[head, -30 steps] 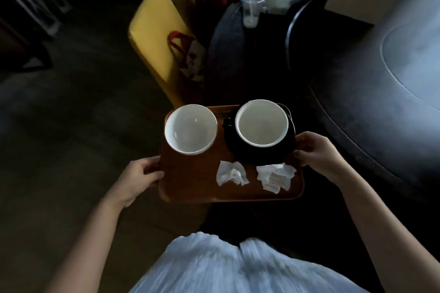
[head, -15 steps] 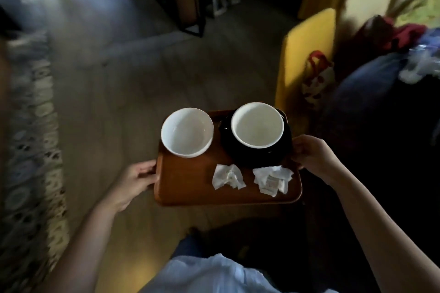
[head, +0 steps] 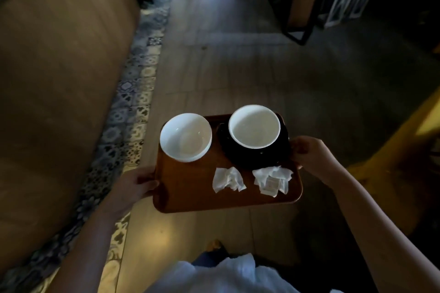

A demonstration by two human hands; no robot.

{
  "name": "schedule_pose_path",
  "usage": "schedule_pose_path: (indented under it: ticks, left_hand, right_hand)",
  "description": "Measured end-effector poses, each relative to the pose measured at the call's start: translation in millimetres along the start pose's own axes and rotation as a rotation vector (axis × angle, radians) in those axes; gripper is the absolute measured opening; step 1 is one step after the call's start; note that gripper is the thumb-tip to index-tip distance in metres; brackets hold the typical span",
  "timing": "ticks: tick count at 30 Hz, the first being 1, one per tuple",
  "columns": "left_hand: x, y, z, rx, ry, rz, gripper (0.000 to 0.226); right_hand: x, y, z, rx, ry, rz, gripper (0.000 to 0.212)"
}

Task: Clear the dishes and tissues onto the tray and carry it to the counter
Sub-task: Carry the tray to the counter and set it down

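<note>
The left hand point(head: 135, 184) grips the tray point(head: 190, 195) at its nine o'clock edge, thumb over the rim; the right hand point(head: 312, 157) clasps the edge at about two o'clock, beside the dark saucer point(head: 257, 158). The tray hangs in the air over a wooden floor point(head: 226, 66), roughly level. On it, a white bowl point(head: 185, 137) sits at ten o'clock, a second bowl point(head: 254, 126) rides on the saucer at one o'clock, and two crumpled tissues point(head: 227, 179) point(head: 272, 179) lie loose at five o'clock. Clearing looks done; the carry is in hand. A large brown surface point(head: 59, 66) at nine o'clock may be the counter. To carry well, the person should keep the tray flat, walk smoothly so the stacked bowl does not slide, and move gently so the light tissues stay put.
</note>
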State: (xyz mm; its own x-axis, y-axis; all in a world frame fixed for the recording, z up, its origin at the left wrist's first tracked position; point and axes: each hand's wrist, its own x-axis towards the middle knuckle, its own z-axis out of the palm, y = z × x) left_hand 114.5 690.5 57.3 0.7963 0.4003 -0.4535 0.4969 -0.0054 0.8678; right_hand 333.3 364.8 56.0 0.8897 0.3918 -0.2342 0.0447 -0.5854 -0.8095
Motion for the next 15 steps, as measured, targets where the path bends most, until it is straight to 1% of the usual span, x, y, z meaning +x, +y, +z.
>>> schedule_pose_path:
  ticks: [5,8,11,15]
  left_hand:
    - [4.0,-12.4,-53.9,-0.051,0.178,-0.043,0.035]
    - [-0.4,-17.6,-78.5,-0.059,0.225,-0.085,0.036]
    - [-1.6,-19.8,-96.9,-0.095,0.286,-0.093,0.035]
    - [4.8,-16.6,-113.0,-0.166,0.373,-0.107,0.034]
  right_hand:
    - [41.7,-50.5,49.8,-0.068,-0.126,-0.082,0.023]
    - [70.2,-74.5,76.4,-0.112,-0.208,-0.139,0.013]
    - [103.0,-95.8,100.2,-0.156,-0.280,-0.199,0.019]
    - [156.0,-129.3,130.1,-0.214,-0.399,-0.269,0.019]
